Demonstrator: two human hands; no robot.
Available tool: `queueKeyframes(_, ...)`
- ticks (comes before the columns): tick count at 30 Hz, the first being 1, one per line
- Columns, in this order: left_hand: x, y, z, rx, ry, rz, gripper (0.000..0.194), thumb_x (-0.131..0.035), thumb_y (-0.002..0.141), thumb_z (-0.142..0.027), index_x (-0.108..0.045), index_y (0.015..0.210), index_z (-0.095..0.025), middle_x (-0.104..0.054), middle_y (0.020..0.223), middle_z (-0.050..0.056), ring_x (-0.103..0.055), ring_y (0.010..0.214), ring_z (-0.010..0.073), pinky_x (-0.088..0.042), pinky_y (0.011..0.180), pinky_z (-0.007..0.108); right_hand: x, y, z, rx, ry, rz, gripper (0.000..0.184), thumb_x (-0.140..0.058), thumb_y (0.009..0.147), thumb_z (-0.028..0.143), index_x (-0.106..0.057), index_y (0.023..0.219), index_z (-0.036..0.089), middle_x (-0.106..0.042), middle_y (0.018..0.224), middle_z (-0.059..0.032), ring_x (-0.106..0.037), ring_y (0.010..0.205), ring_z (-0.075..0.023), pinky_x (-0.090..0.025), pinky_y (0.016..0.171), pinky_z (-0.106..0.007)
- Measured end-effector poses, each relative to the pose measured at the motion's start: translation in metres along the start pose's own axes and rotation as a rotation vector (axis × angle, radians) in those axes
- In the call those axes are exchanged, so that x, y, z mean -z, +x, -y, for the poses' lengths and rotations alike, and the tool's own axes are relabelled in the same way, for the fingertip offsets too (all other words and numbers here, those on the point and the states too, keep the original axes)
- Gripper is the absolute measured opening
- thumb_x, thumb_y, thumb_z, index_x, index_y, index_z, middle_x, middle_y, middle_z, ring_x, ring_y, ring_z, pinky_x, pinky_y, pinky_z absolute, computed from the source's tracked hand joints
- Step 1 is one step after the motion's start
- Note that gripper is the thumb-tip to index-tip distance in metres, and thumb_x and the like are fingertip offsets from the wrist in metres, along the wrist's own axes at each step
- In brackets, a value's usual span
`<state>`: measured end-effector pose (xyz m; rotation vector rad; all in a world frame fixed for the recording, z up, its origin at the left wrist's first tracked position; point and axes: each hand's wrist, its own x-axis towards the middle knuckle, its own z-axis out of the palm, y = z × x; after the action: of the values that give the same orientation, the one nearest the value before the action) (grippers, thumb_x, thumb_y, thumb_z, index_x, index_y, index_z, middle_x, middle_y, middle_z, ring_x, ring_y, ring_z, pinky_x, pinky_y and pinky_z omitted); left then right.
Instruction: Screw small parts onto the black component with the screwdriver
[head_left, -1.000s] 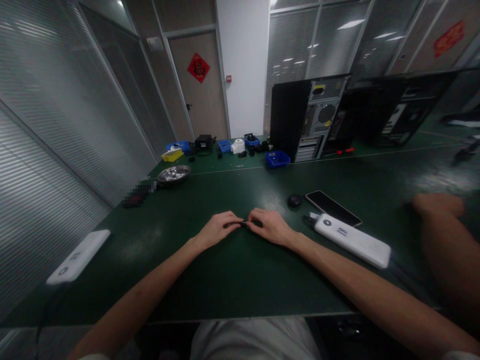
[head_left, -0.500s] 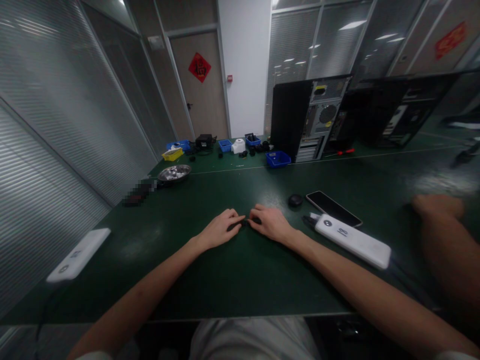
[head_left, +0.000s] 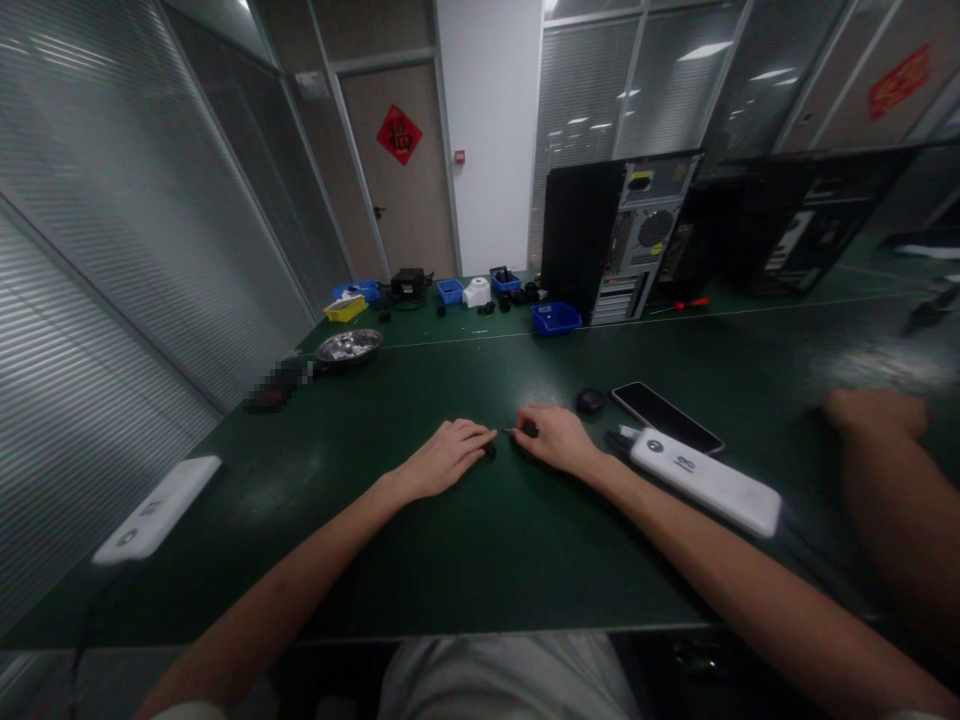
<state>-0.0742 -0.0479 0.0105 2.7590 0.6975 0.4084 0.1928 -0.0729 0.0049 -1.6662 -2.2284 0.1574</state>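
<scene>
Low over the green table (head_left: pixel 420 570), my two hands face each other with a small gap between them. My left hand (head_left: pixel 448 457) is closed on a small black part (head_left: pixel 490 451), which shows only at the fingertips. My right hand (head_left: pixel 555 438) grips a small screwdriver (head_left: pixel 530 430) with a dark handle. Its thin metal shaft points left towards the black part and is apart from it. Just beyond my right hand lies a round black object (head_left: pixel 590 401).
A phone (head_left: pixel 667 416) and a white power bank (head_left: pixel 705 482) lie on the right, another white power bank (head_left: pixel 157 510) on the left. Farther back are a metal dish (head_left: pixel 349 347), a blue bin (head_left: pixel 556 319) and a computer case (head_left: pixel 581 235). Another person's arm (head_left: pixel 892 470) rests at right.
My right hand has moved slightly right, away from my left hand, with the screwdriver, whose shaft now shows. My left fingers have shifted over the black part, stretching a little farther right.
</scene>
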Motion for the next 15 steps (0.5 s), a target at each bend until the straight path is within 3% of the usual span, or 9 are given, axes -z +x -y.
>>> queueKeyframes(4,-0.001,-0.002,0.008,0.066,0.021,-0.042,0.043,-0.037,0.108,-0.028,-0.047,0.150,-0.028,-0.060,0.137,0.007,-0.052,0.125,0.0194,-0.043,0.104,0.038,0.001,-0.001,0.001,0.001,0.015,0.007,0.018,-0.062,0.095,0.041,-0.065,0.093,0.023,-0.069,0.095,-0.0020,-0.061,0.080,-0.0157,-0.034,0.062,-0.025)
queueKeyframes(7,0.004,-0.008,0.030,0.150,0.077,-0.063,0.040,-0.043,0.107,-0.030,-0.053,0.145,-0.030,-0.062,0.134,0.004,-0.055,0.121,0.0174,-0.045,0.103,0.034,0.002,-0.002,0.000,0.003,0.025,0.014,0.018,-0.061,0.096,0.042,-0.066,0.095,0.024,-0.069,0.097,-0.0019,-0.061,0.079,-0.0154,-0.035,0.061,-0.025)
queueKeyframes(11,0.027,-0.032,0.084,0.372,0.161,-0.137,0.038,-0.043,0.105,-0.031,-0.061,0.138,-0.027,-0.065,0.130,0.006,-0.059,0.116,0.0202,-0.048,0.100,0.035,0.003,-0.003,-0.002,0.010,0.034,0.016,0.019,-0.061,0.096,0.042,-0.066,0.097,0.024,-0.069,0.098,-0.0020,-0.061,0.080,-0.0154,-0.035,0.062,-0.025)
queueKeyframes(15,0.063,-0.088,0.146,0.771,0.321,-0.278,0.039,-0.045,0.099,-0.025,-0.069,0.128,-0.015,-0.066,0.126,0.017,-0.060,0.116,0.0301,-0.047,0.101,0.043,0.002,-0.003,-0.001,0.010,0.037,0.016,0.019,-0.061,0.097,0.042,-0.066,0.097,0.023,-0.069,0.097,-0.0024,-0.060,0.080,-0.0157,-0.035,0.062,-0.025)
